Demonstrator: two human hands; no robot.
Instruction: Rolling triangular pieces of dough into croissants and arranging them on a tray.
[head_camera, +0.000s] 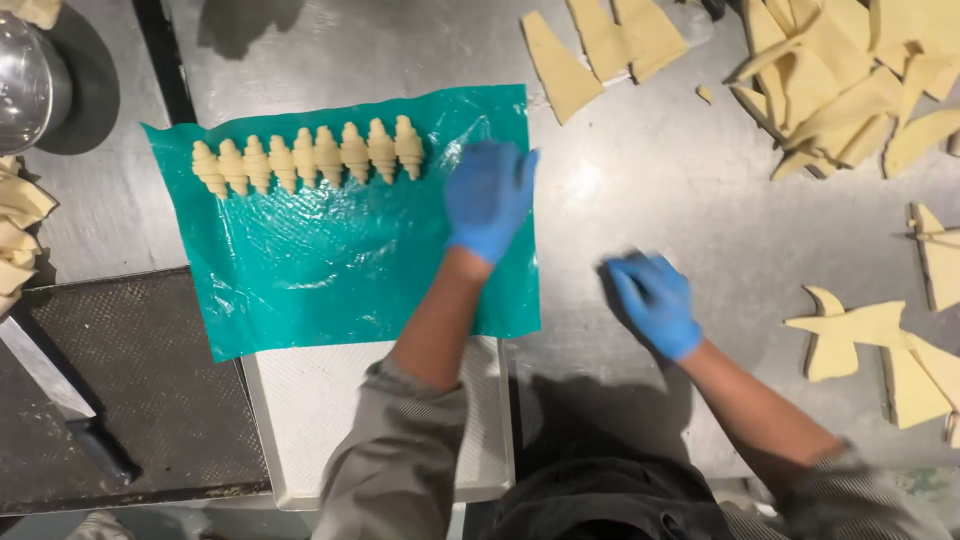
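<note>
The left hand (488, 197) lies flat, fingers spread, pressing the teal plastic sheet (340, 260) just right of the row of rolled croissants (308, 158). The right hand (652, 300) rests open, holding nothing, on the steel surface (650, 180). Keeping that palm flat should stop the sheet creeping; cut dough triangles (830, 80) lie beyond.

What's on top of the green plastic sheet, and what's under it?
On the green sheet: eight rolled croissants in a row, and the gloved left hand. A pale tray pokes out below; the rest underneath is covered.
</note>
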